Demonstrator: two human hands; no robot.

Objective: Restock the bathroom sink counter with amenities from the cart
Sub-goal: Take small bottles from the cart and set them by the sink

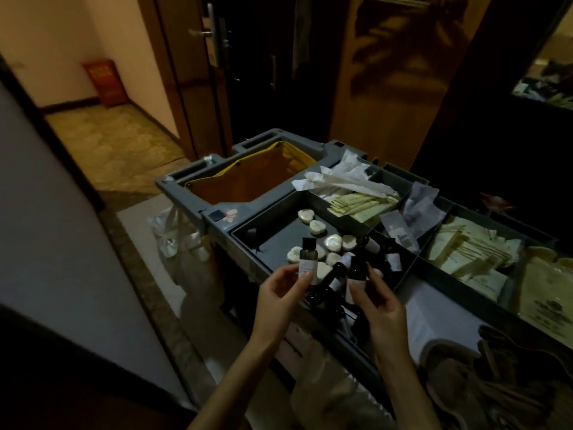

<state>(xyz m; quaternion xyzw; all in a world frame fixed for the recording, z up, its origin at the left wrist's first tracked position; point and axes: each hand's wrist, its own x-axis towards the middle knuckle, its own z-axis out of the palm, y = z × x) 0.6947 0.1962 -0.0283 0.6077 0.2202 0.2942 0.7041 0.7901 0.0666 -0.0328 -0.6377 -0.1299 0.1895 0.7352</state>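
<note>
Nearest, both hands work over the near edge of the cart [217, 226]. The left hand [283, 291] pinches a small clear bottle [308, 259] with a black cap, upright between thumb and fingertips. The right hand [379, 294] has its fingers curled round a dark bottle [356, 270], just beside the first.

Under them, in the near left compartment of the cart's top tray, lie more dark bottles [328, 283] and a scatter of round wrapped soaps [316, 227]. Further along the tray sit cream packets [359, 206], then long white wrapped items [341, 178] toward the far edge. At the cart's far left end hangs a yellow bag [248, 181], and beyond it stands a dark door [214, 35].

The task looks barely begun – two bottles are in hand, picked out at the cart. No sink counter is in view, so carrying the items there and setting them out remains – as does, most likely, gathering soaps and packets.
</note>
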